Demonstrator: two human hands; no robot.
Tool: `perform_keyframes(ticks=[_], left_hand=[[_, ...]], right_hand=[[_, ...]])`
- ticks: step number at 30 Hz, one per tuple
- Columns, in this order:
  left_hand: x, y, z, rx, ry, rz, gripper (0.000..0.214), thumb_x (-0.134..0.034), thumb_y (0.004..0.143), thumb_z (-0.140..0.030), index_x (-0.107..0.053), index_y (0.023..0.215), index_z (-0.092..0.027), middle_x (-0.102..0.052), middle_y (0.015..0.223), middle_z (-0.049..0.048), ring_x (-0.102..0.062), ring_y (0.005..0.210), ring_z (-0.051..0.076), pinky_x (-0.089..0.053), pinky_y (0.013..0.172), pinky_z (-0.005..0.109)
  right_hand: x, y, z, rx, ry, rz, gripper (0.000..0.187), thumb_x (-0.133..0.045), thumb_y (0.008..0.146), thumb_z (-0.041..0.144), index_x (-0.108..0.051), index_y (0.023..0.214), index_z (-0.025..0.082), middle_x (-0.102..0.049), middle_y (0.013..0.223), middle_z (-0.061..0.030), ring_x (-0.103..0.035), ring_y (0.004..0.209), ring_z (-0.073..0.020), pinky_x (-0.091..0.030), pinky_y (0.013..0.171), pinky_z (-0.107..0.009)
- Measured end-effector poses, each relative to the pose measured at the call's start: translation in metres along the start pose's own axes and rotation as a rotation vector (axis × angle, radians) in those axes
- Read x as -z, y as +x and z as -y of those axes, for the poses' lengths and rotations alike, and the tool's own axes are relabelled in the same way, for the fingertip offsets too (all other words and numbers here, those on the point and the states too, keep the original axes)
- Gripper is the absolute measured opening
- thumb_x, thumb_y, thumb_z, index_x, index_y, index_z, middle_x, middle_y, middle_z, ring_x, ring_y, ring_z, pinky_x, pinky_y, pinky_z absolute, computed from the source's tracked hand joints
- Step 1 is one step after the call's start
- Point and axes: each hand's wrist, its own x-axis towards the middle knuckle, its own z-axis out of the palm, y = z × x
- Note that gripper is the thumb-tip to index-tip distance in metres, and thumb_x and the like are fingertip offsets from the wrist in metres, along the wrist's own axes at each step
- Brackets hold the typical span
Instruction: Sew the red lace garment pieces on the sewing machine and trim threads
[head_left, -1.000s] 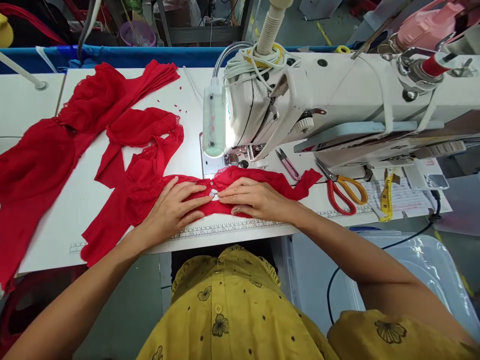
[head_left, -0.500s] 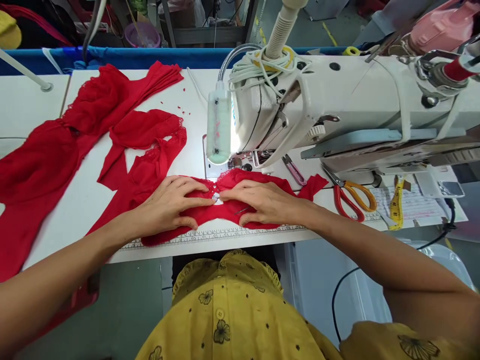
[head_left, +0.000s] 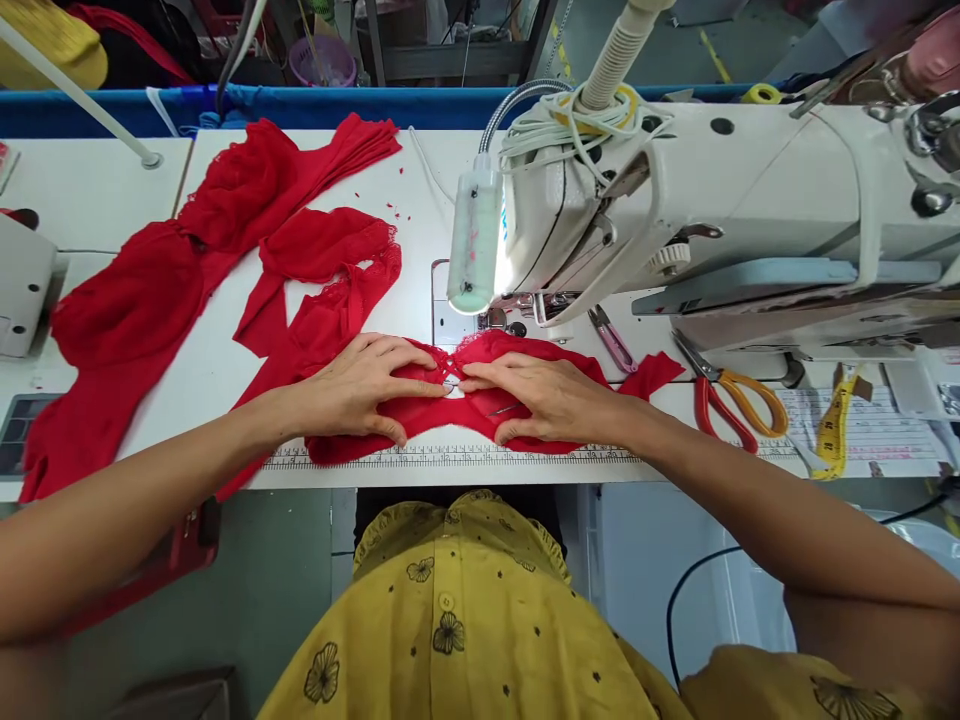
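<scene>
A red lace fabric piece [head_left: 450, 415] lies on the white table in front of the sewing machine [head_left: 675, 210]. My left hand [head_left: 360, 390] rests flat on its left half, fingers spread and pointing right. My right hand [head_left: 547, 400] presses flat on its right half, fingers pointing left. The fingertips of both hands almost meet at a small opening in the middle of the piece. The needle area [head_left: 510, 315] sits just behind them under the lit lamp [head_left: 474, 245].
More red fabric pieces [head_left: 225, 260] are spread over the left of the table. Red-and-orange scissors [head_left: 724, 395], pink thread snips [head_left: 611, 340] and a yellow tape measure [head_left: 832, 430] lie at the right. A ruler strip [head_left: 450, 457] runs along the table's front edge.
Both hands have stayed on the red piece and drawn it slightly toward the front edge. The hanging left end of the fabric has been pulled up. The camera has shifted left.
</scene>
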Motion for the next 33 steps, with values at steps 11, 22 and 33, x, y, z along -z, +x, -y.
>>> perform_keyframes(ticks=[11,22,33], left_hand=[[-0.0014,0.0000,0.0017,-0.003,0.013,-0.002,0.072,-0.072,0.080,-0.061,-0.047,0.145,-0.044,-0.052,0.146,0.0048,-0.045,0.132,0.033,-0.030,0.111,0.051],[0.0022,0.0000,0.0007,-0.011,0.035,0.049,0.069,-0.069,0.082,-0.061,-0.047,0.145,-0.042,-0.048,0.150,0.0075,-0.040,0.137,0.033,-0.027,0.111,0.052],[0.0000,-0.0007,0.0035,-0.010,0.003,0.039,0.072,-0.072,0.081,-0.060,-0.046,0.146,-0.045,-0.048,0.150,0.0064,-0.040,0.137,0.033,-0.026,0.112,0.052]], right_hand=[[0.0032,0.0010,0.0025,-0.002,-0.027,0.028,0.070,-0.071,0.086,0.052,-0.046,0.145,0.025,-0.060,0.133,-0.0121,-0.059,0.117,-0.0288,-0.053,0.073,-0.033],[-0.0020,0.0009,-0.0023,0.016,0.001,0.000,0.071,-0.072,0.085,0.048,-0.043,0.146,0.028,-0.063,0.129,-0.0099,-0.059,0.116,-0.0276,-0.054,0.074,-0.034],[-0.0006,0.0019,0.0003,-0.010,0.016,0.023,0.066,-0.072,0.085,0.048,-0.047,0.143,0.027,-0.062,0.133,-0.0107,-0.057,0.120,-0.0286,-0.054,0.080,-0.037]])
